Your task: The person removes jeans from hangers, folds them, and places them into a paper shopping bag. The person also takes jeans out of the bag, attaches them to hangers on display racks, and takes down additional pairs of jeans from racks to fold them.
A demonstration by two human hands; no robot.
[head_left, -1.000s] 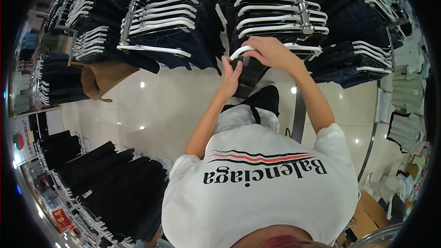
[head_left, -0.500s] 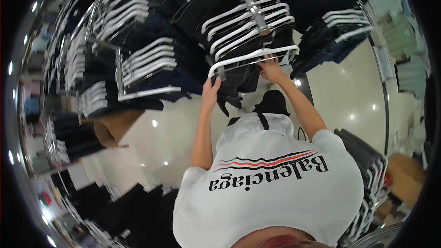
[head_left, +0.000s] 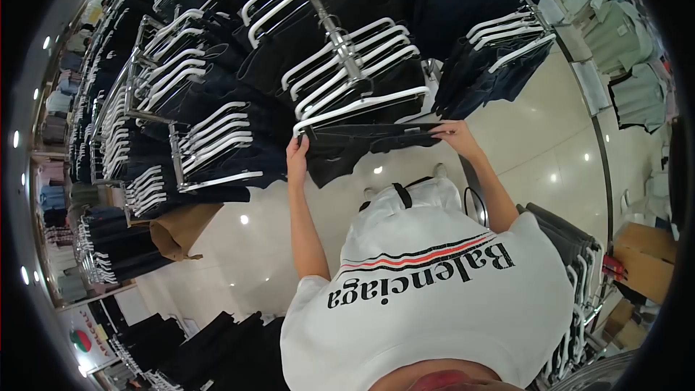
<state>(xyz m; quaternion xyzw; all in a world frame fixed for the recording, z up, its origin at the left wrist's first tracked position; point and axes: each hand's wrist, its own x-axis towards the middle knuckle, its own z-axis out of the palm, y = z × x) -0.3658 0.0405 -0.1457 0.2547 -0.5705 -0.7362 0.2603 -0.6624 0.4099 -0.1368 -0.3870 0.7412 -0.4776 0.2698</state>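
1. The left hand (head_left: 297, 161) pinches the waistband's left end of the dark trousers (head_left: 337, 156), upper centre of the frame.
2. The right hand (head_left: 458, 137) grips the right end.
3. A white hanger (head_left: 365, 108) lies just above.
4. Higher, a chrome rail (head_left: 338, 38) carries more.

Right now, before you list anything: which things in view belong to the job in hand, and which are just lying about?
In the job:
dark garment, between left fingers and right fingers
front white hanger

Just about:
cardboard box
brown item at left
pale garments at right
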